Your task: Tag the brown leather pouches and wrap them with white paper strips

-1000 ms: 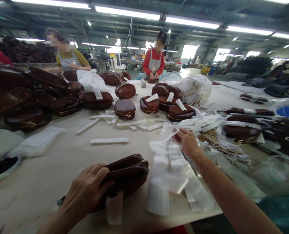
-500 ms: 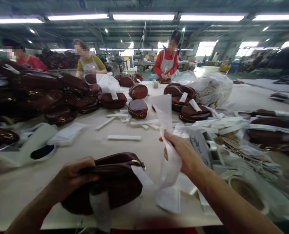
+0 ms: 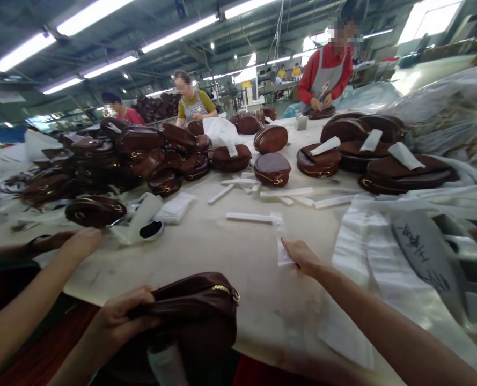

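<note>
In the foreground my left hand (image 3: 121, 316) is closed on the upper edge of a dark brown leather bag (image 3: 198, 321). The bag is tilted, with a gold zipper and ring on its right end, and a white strip (image 3: 168, 364) hangs on its front. My right hand (image 3: 302, 256) pinches a thin white strip (image 3: 283, 252) low over the table (image 3: 222, 257). Its far end overlaps or touches the narrow white bar (image 3: 249, 217) lying there; contact is unclear. Beyond them stand finished-looking round brown bags (image 3: 272, 169).
At left, a co-worker's hands (image 3: 81, 241) reach to another brown bag (image 3: 95, 210), near a white tape roll (image 3: 149, 229). Heaped bags (image 3: 141, 139) lie behind. White sheets (image 3: 354, 279) and a marked grey box (image 3: 427, 257) are at right. A person in red (image 3: 327, 75) works opposite.
The view has swung right-to-left and tilted. My right hand has lowered with the white strip, which hung raised and looped before. My left hand still grips the bag; a co-worker's arms show more.
</note>
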Action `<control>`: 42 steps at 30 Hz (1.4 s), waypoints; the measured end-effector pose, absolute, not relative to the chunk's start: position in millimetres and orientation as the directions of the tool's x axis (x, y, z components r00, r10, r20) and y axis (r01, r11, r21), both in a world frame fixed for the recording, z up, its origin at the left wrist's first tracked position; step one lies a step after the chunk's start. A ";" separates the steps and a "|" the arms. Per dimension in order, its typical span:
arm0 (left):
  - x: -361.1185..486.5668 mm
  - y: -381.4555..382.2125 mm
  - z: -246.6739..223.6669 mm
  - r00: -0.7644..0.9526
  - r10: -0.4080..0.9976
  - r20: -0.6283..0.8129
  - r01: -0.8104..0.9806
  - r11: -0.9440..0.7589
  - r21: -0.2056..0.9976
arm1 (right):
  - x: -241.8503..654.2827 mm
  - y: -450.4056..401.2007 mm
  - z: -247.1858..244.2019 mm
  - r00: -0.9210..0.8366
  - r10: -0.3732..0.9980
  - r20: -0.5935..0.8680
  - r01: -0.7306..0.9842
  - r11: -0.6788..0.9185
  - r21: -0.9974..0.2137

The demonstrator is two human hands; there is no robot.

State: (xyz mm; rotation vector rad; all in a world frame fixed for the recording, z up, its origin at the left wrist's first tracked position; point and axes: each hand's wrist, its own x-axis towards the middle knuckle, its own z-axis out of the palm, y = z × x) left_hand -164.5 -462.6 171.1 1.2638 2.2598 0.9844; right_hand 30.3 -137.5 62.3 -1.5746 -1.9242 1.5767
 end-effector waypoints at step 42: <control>-121.4 -148.6 113.6 0.061 0.897 -0.439 0.757 0.245 0.606 | 153.5 -154.0 57.5 -0.644 0.764 -0.046 0.566 0.435 -0.700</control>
